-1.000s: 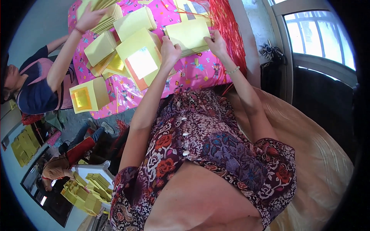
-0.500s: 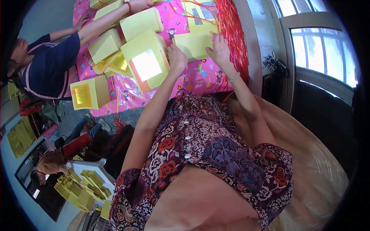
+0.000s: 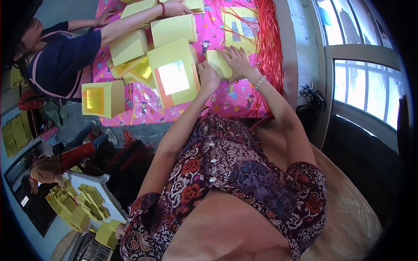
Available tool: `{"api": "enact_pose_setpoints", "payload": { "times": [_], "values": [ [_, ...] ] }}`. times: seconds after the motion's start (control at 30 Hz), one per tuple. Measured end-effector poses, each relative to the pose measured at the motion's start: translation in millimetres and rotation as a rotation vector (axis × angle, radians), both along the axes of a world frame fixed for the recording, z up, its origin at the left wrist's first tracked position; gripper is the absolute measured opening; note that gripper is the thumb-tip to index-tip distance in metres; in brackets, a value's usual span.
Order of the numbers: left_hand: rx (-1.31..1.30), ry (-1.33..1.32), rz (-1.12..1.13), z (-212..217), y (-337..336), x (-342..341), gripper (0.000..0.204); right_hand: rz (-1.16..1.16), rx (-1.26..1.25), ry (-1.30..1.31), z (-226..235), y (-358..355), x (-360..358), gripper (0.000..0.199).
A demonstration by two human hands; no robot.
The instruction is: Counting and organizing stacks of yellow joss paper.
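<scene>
A sheet or thin stack of yellow paper [image 3: 216,61] lies on the pink patterned table cover, its right part bent up and over. My left hand [image 3: 208,77] is closed at its lower left edge, with the fingertips curled against the paper. Over the right end reaches my right hand [image 3: 238,64], its fingers lying across the top of the bent paper and its palm behind the fold. Just left of my left hand sits a thick yellow paper stack [image 3: 183,59] with a silver-white square on an orange patch, shining in the light.
Several yellow stacks [image 3: 173,30] stand to the left, one with a gold square [image 3: 95,99] at the near left corner. Red strands [image 3: 270,56] hang along the right edge. A co-worker's arm [image 3: 130,28] reaches across the far left. Another table with yellow papers [image 3: 93,200] is behind.
My right hand has moved left over the yellow paper, which was flat and is now bent. My left hand has stayed by its left edge. The view has shifted slightly.
</scene>
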State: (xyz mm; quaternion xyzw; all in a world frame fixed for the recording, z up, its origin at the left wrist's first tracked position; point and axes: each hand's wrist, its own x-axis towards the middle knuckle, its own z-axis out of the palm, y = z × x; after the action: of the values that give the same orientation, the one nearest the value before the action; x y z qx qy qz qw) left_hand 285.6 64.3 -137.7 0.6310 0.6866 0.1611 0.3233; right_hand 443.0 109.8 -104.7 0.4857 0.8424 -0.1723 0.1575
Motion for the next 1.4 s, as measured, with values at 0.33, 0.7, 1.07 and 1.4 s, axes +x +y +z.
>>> {"api": "enact_pose_setpoints", "payload": {
  "times": [0.33,0.7,1.07,1.4],
  "values": [
    [-0.046,-0.142,0.06,-8,1,2,0.062,0.002,0.015,0.06,-17,8,0,0.132],
    [0.251,0.07,-0.317,-5,-2,1,0.048,-0.016,0.105,0.039,2,-8,7,0.131],
    [0.259,0.108,-0.336,-11,-10,-13,0.045,-0.166,0.326,0.182,-41,-58,6,0.064],
    [0.323,-0.067,-0.358,19,-32,-54,0.035,-0.159,0.281,0.138,-32,-56,-17,0.059]
  ]
}}
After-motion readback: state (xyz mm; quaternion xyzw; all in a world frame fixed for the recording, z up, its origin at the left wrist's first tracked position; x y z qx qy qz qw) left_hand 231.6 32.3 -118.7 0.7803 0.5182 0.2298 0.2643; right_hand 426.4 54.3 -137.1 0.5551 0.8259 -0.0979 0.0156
